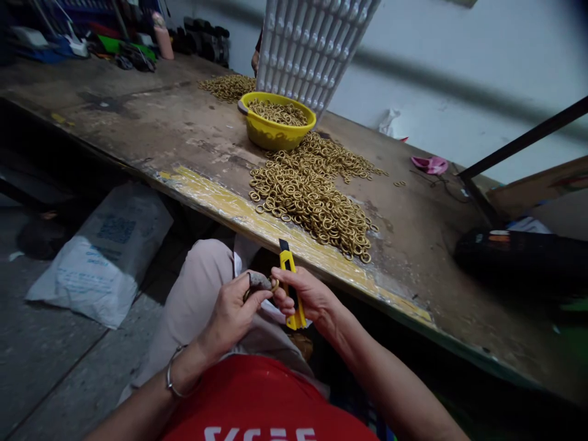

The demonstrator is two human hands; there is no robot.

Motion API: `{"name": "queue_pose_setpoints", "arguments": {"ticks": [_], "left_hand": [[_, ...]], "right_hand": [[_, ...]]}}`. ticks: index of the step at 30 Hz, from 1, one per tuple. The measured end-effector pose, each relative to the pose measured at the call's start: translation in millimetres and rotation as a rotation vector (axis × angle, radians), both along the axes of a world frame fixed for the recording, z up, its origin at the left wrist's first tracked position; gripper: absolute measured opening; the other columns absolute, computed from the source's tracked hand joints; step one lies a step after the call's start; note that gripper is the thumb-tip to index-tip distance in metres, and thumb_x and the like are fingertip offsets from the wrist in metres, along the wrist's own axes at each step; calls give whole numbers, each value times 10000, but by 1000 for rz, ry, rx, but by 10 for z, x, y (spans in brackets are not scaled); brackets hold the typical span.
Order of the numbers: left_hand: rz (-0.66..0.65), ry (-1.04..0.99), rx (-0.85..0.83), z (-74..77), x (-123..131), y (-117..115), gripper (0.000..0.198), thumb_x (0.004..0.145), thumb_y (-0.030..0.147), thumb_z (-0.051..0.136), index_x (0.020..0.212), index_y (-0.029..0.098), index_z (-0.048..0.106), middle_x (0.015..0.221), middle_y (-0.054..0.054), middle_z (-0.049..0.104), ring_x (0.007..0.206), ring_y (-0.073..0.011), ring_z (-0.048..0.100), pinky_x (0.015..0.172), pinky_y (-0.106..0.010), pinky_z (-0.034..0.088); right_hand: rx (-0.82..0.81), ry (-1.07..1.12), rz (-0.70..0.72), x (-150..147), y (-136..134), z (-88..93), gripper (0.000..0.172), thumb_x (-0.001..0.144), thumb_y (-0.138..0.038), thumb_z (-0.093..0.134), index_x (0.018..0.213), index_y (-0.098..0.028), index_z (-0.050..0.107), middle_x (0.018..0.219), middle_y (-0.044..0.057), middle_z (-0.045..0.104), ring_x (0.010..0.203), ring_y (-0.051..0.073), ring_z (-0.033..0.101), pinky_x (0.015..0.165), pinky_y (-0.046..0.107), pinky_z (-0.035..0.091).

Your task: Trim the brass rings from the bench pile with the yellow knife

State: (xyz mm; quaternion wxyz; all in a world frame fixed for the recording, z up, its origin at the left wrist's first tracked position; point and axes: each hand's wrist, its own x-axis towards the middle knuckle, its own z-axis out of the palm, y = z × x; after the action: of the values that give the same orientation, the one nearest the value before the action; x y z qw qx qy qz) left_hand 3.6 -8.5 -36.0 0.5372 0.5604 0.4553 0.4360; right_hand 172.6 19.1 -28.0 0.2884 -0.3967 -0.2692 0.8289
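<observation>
A yellow utility knife [294,294] with a dark blade pointing up is held in my right hand [305,296]. My left hand [239,300], with a grey covering on a finger, is closed on a brass-coloured ring [274,285] between the two hands. The fingertips of my right hand are at the same ring. Beyond them, a heap of similar rings [312,190] lies on the table near its taped edge. A yellow basin [278,131] full of rings stands behind the heap.
The wooden table [184,122] has a taped front edge. Another ring pile [227,87] lies farther back, near a person's hand [255,61] and a ribbed translucent panel [312,49]. A white sack [103,251] is on the floor at left; a black object [519,263] sits at right.
</observation>
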Motion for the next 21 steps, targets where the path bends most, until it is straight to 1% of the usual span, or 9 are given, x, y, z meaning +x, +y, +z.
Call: {"name": "queue_pose_setpoints", "arguments": {"ticks": [2, 4, 5, 7, 9, 11, 14, 19, 21], "left_hand": [[-39, -150, -205, -9, 14, -2, 142, 835, 287, 646, 777, 162, 613, 599, 25, 570, 500, -82, 476, 486, -194, 404], [-55, -315, -390, -11, 26, 7, 231, 806, 359, 681, 774, 163, 563, 536, 62, 492, 422, -53, 377, 391, -166, 310], [-50, -381, -453, -6, 30, 16, 271, 777, 379, 712, 775, 160, 552, 551, 62, 493, 421, -46, 369, 372, -157, 286], [-27, -474, -534, 13, 33, 37, 331, 717, 386, 772, 786, 146, 555, 632, 36, 538, 448, -39, 398, 354, -144, 272], [-19, -530, -579, 32, 33, 57, 362, 676, 372, 812, 791, 134, 565, 690, 16, 568, 465, -35, 422, 347, -139, 279], [-28, -555, -602, 38, 36, 69, 367, 662, 356, 829, 791, 129, 571, 649, 23, 563, 456, -33, 423, 351, -135, 290], [-43, -547, -598, 29, 50, 73, 353, 675, 353, 822, 793, 131, 575, 556, 44, 539, 422, -35, 422, 360, -135, 301], [-26, -480, -545, 6, 74, 84, 362, 688, 398, 802, 798, 143, 570, 538, 44, 559, 389, -43, 443, 369, -154, 312], [-47, -437, -523, -14, 74, 99, 352, 719, 417, 771, 796, 148, 558, 515, 49, 552, 369, -44, 441, 373, -159, 297]], "right_hand": [[126, -144, -18, -15, -42, 34, 457, 778, -584, 648, 631, -173, 514, 471, -62, 464, 365, 58, 340, 373, 199, 262], [335, -361, -59, -13, -99, 86, 456, 816, -601, 582, 640, -189, 490, 490, -63, 443, 401, 68, 339, 406, 209, 260], [469, -495, -76, -4, -134, 111, 434, 840, -569, 562, 640, -194, 476, 508, -62, 431, 431, 72, 339, 432, 213, 258], [737, -771, -58, 23, -212, 148, 376, 885, -448, 537, 623, -196, 439, 539, -57, 405, 488, 80, 334, 484, 224, 247], [929, -990, 1, 51, -290, 156, 317, 899, -318, 510, 621, -197, 418, 563, -49, 410, 518, 89, 344, 519, 235, 243], [1017, -1127, 69, 66, -350, 139, 243, 886, -218, 483, 649, -199, 434, 590, -35, 457, 536, 101, 390, 543, 239, 256], [1080, -1276, 124, 69, -387, 92, 157, 840, -137, 483, 696, -197, 476, 642, -7, 539, 579, 123, 469, 571, 241, 277], [1145, -1466, 203, 62, -366, 33, 122, 797, -86, 492, 747, -192, 525, 692, 18, 613, 616, 145, 529, 571, 251, 278], [1162, -1513, 244, 51, -354, 28, 132, 799, -70, 485, 780, -185, 545, 725, 27, 637, 637, 152, 553, 573, 256, 288]]}}
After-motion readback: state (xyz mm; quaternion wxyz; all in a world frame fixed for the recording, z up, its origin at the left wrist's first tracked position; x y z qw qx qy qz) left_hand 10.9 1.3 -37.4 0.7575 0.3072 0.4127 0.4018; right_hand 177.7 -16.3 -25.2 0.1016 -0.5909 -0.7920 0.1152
